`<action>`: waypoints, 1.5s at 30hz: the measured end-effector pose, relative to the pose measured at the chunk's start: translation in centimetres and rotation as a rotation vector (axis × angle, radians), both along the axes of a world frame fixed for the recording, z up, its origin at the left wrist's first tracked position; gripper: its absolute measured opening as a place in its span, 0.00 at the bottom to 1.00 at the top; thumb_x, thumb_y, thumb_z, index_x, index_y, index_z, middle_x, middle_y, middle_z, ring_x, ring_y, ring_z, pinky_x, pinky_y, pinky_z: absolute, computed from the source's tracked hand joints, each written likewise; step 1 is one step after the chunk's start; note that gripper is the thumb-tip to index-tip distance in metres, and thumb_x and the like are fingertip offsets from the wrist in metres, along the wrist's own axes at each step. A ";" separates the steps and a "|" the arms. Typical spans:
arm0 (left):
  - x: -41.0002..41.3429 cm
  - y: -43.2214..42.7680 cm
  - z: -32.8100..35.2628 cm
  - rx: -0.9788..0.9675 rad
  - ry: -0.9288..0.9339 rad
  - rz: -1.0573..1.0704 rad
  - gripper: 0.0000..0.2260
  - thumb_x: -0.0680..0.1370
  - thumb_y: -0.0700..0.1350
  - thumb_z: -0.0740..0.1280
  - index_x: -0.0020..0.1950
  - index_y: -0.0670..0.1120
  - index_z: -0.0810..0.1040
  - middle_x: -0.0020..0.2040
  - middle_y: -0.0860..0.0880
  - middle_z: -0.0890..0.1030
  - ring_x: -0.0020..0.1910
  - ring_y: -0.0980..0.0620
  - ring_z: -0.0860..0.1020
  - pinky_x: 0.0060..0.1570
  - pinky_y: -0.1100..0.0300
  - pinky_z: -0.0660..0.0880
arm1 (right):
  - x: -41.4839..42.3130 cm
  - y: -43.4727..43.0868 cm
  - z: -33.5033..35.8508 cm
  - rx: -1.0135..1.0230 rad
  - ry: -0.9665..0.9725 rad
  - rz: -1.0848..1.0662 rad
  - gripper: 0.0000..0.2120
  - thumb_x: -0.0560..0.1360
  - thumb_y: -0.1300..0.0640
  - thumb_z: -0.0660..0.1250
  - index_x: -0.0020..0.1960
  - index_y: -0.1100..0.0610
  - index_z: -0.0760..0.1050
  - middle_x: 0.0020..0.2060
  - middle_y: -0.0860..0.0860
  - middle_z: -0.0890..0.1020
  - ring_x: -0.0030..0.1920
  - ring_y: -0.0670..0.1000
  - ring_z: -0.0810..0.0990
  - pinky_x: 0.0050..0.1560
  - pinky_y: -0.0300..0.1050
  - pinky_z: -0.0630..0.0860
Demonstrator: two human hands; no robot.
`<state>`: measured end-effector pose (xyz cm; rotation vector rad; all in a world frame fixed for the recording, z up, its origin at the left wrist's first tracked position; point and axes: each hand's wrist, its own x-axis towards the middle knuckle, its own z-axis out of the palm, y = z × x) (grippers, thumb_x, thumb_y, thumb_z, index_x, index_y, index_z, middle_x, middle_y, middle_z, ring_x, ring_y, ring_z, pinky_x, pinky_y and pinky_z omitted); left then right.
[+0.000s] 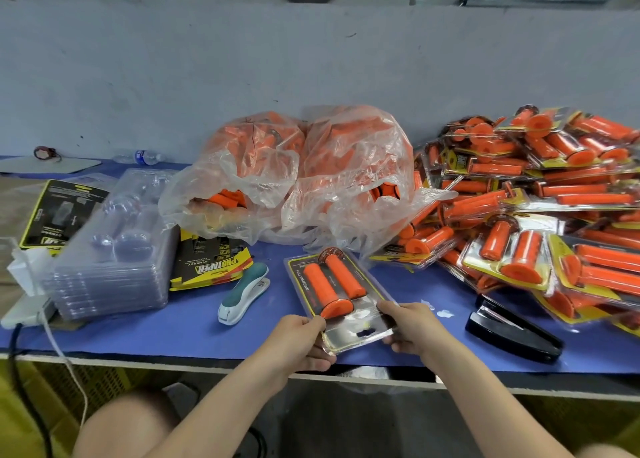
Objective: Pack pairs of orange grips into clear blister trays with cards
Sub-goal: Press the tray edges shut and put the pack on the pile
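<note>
A clear blister pack (346, 333) with a card inside lies on the blue table near the front edge, and two orange grips (332, 288) sit side by side in it. My left hand (301, 343) grips its near left corner. My right hand (412, 326) grips its near right edge. Two clear plastic bags of loose orange grips (304, 177) stand behind it. A stack of empty clear trays (114, 257) stands at the left, with printed yellow-and-black cards (211, 260) beside it.
A big heap of packed blisters (540, 208) fills the right side. A teal and white stapler (244, 295) lies left of the pack, a black stapler (512, 333) to its right. A water bottle (142, 156) lies at the back left. A white box (24, 267) and cables sit at the far left edge.
</note>
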<state>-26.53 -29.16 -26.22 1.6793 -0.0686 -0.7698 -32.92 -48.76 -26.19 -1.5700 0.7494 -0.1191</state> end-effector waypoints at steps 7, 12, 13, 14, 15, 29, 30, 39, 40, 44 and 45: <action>-0.2 -0.2 0.0 0.005 -0.014 0.024 0.11 0.81 0.47 0.64 0.52 0.41 0.80 0.37 0.43 0.85 0.32 0.52 0.84 0.32 0.64 0.77 | -0.1 0.1 0.2 0.098 -0.031 -0.058 0.08 0.78 0.56 0.67 0.47 0.61 0.79 0.25 0.51 0.79 0.23 0.50 0.76 0.26 0.39 0.74; -0.8 -1.3 0.1 -0.071 0.009 0.064 0.11 0.82 0.46 0.63 0.52 0.39 0.80 0.34 0.44 0.84 0.32 0.52 0.83 0.33 0.63 0.78 | -0.7 2.7 -0.2 0.325 -0.109 0.025 0.08 0.76 0.57 0.70 0.51 0.61 0.78 0.34 0.55 0.84 0.30 0.50 0.81 0.32 0.41 0.79; -1.0 -1.6 0.1 -0.058 -0.002 0.036 0.11 0.82 0.46 0.63 0.51 0.39 0.80 0.34 0.44 0.85 0.32 0.52 0.83 0.33 0.63 0.77 | -0.7 3.5 -0.5 0.295 -0.109 0.059 0.08 0.76 0.58 0.70 0.52 0.60 0.78 0.36 0.54 0.85 0.32 0.51 0.83 0.34 0.42 0.79; -1.1 -1.7 0.2 -0.025 -0.028 -0.012 0.13 0.82 0.47 0.62 0.50 0.39 0.80 0.34 0.44 0.84 0.31 0.52 0.82 0.32 0.64 0.77 | -0.7 4.0 -0.7 0.254 -0.113 0.075 0.08 0.76 0.58 0.70 0.53 0.59 0.78 0.37 0.54 0.86 0.34 0.51 0.85 0.35 0.43 0.80; -1.1 -1.7 0.3 0.023 -0.077 -0.079 0.14 0.82 0.48 0.61 0.48 0.39 0.80 0.33 0.46 0.84 0.29 0.52 0.81 0.30 0.63 0.76 | -0.6 4.3 -0.9 0.221 -0.123 0.069 0.08 0.76 0.59 0.70 0.54 0.59 0.78 0.38 0.54 0.86 0.35 0.51 0.85 0.35 0.43 0.80; 9.2 6.0 -1.0 0.870 -0.822 0.036 0.18 0.78 0.50 0.66 0.64 0.42 0.69 0.61 0.42 0.76 0.58 0.42 0.74 0.48 0.51 0.72 | -0.1 3.7 -1.7 0.234 -0.121 -0.038 0.14 0.76 0.59 0.71 0.60 0.62 0.76 0.47 0.56 0.83 0.36 0.53 0.84 0.34 0.41 0.78; 9.2 6.3 -0.7 0.788 -0.800 0.042 0.16 0.78 0.49 0.67 0.61 0.43 0.69 0.57 0.44 0.78 0.53 0.44 0.76 0.43 0.53 0.72 | -0.1 3.6 -1.7 0.233 -0.118 -0.038 0.14 0.76 0.58 0.71 0.60 0.62 0.75 0.48 0.56 0.83 0.37 0.53 0.85 0.34 0.41 0.78; 4.1 6.4 0.5 0.159 -0.235 -0.401 0.34 0.66 0.79 0.60 0.46 0.49 0.80 0.38 0.44 0.83 0.32 0.45 0.80 0.29 0.57 0.77 | -0.2 3.5 -1.5 0.263 -0.109 -0.038 0.14 0.78 0.58 0.68 0.61 0.63 0.73 0.44 0.58 0.83 0.32 0.52 0.84 0.30 0.41 0.78; 3.6 6.2 0.2 0.160 -0.173 -0.438 0.36 0.66 0.80 0.58 0.45 0.48 0.82 0.38 0.42 0.82 0.33 0.44 0.80 0.31 0.56 0.78 | -0.2 3.5 -1.4 0.248 -0.101 -0.032 0.14 0.78 0.57 0.68 0.61 0.63 0.73 0.42 0.58 0.83 0.31 0.51 0.83 0.29 0.40 0.77; 2.5 4.5 -0.3 0.106 -0.052 -0.474 0.37 0.67 0.77 0.62 0.52 0.44 0.80 0.39 0.43 0.81 0.38 0.42 0.82 0.36 0.53 0.81 | -0.2 3.4 -1.5 0.206 -0.096 -0.022 0.10 0.78 0.57 0.67 0.56 0.63 0.75 0.32 0.55 0.81 0.26 0.49 0.78 0.26 0.40 0.73; 2.3 3.9 -0.1 0.092 -0.038 -0.470 0.36 0.68 0.77 0.62 0.53 0.44 0.79 0.38 0.44 0.80 0.38 0.42 0.83 0.35 0.54 0.81 | -0.1 3.4 -1.6 0.199 -0.091 -0.021 0.09 0.78 0.57 0.67 0.54 0.62 0.76 0.30 0.55 0.80 0.26 0.49 0.77 0.26 0.40 0.73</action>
